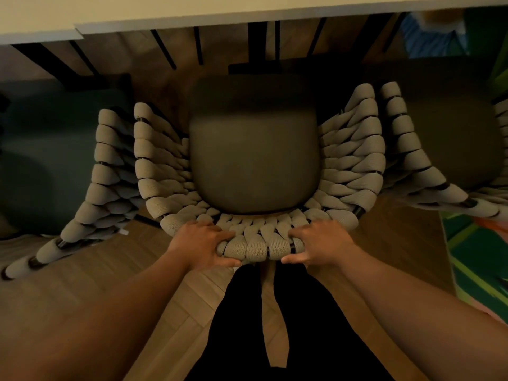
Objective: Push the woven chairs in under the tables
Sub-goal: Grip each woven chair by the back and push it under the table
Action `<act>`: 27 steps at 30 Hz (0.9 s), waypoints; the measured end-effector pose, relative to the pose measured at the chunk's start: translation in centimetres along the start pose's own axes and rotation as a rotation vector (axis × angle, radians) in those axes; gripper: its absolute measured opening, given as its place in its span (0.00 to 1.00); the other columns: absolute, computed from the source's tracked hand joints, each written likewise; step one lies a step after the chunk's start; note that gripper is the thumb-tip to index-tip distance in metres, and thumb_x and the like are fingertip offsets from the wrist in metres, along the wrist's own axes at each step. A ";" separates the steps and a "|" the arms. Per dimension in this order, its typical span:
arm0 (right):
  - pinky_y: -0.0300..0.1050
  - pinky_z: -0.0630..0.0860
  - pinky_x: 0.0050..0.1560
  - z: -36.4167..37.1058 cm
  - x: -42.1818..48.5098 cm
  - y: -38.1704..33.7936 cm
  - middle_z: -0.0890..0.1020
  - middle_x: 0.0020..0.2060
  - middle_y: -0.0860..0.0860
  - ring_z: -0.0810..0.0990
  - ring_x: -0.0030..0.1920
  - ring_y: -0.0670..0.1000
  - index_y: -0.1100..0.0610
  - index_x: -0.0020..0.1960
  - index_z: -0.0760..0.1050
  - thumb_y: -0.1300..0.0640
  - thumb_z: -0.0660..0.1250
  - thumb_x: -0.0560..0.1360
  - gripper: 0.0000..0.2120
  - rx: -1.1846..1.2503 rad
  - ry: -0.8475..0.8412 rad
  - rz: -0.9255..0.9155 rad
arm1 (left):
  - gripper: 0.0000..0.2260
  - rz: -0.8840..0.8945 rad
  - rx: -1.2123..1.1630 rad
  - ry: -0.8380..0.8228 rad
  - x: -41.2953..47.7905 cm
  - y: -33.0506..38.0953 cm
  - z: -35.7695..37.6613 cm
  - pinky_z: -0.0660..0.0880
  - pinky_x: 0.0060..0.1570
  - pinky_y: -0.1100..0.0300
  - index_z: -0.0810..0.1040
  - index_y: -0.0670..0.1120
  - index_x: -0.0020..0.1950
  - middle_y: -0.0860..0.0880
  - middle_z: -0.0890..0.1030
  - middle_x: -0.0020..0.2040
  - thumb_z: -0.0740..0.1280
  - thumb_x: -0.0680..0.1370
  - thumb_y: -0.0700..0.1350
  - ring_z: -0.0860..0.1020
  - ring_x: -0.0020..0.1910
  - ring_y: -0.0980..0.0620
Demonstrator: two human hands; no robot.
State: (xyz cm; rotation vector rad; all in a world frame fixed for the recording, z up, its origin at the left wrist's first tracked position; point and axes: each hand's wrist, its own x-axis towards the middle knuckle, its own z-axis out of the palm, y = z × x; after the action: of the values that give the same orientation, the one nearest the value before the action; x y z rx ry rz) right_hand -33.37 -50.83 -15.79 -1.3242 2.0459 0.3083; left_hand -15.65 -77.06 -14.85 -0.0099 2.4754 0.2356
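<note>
Now both arms reach forward, left hand [199, 244] and right hand [320, 243] each in closed grip on the woven chair [255, 244] back rim.

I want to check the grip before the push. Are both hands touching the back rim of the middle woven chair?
Touching. In the head view, the left hand and right hand both wrap the woven back rim, fingers above and thumbs beneath.

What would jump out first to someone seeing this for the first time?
Dead centre, a beige chunky-woven rope chair with a dark grey seat cushion. The left hand and right hand grip its back rim at the bottom. A pale tabletop edge runs across the top.
</note>
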 end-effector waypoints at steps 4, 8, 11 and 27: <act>0.57 0.69 0.59 -1.0 -1.7 -1.6 0.81 0.58 0.51 0.74 0.62 0.57 0.46 0.67 0.71 0.18 0.47 0.69 0.42 0.042 -0.035 0.129 | 0.39 -0.105 -0.094 -0.144 -0.9 1.6 -1.8 0.62 0.70 0.45 0.64 0.61 0.77 0.55 0.72 0.73 0.49 0.70 0.78 0.66 0.73 0.51; 0.62 0.64 0.70 -2.6 -4.2 -3.2 0.76 0.65 0.53 0.69 0.69 0.57 0.49 0.72 0.68 0.40 0.59 0.80 0.24 0.188 -0.051 0.185 | 0.27 -0.150 -0.228 -0.136 -3.0 3.4 -3.9 0.57 0.74 0.39 0.67 0.55 0.76 0.52 0.70 0.74 0.60 0.80 0.63 0.66 0.74 0.49; 0.58 0.74 0.62 -4.0 -6.2 -3.5 0.75 0.61 0.53 0.73 0.63 0.57 0.50 0.67 0.72 0.44 0.62 0.80 0.19 0.351 -0.084 0.222 | 0.25 -0.168 -0.373 -0.159 -4.9 3.9 -5.3 0.63 0.73 0.45 0.68 0.53 0.76 0.51 0.69 0.76 0.62 0.81 0.59 0.66 0.74 0.49; 0.50 0.70 0.68 1.5 -17.6 -2.8 0.76 0.69 0.52 0.72 0.70 0.56 0.53 0.73 0.72 0.45 0.62 0.82 0.22 0.823 0.009 0.492 | 0.14 -0.081 -0.438 -0.239 -3.8 11.6 -9.2 0.77 0.59 0.51 0.78 0.51 0.67 0.48 0.81 0.60 0.66 0.82 0.51 0.79 0.53 0.50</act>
State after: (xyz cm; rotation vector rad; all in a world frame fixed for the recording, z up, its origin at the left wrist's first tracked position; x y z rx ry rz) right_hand -25.79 -38.70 -5.05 -0.3246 2.1202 -0.3149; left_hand -19.01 -67.44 -3.45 -0.2514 2.1380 0.6961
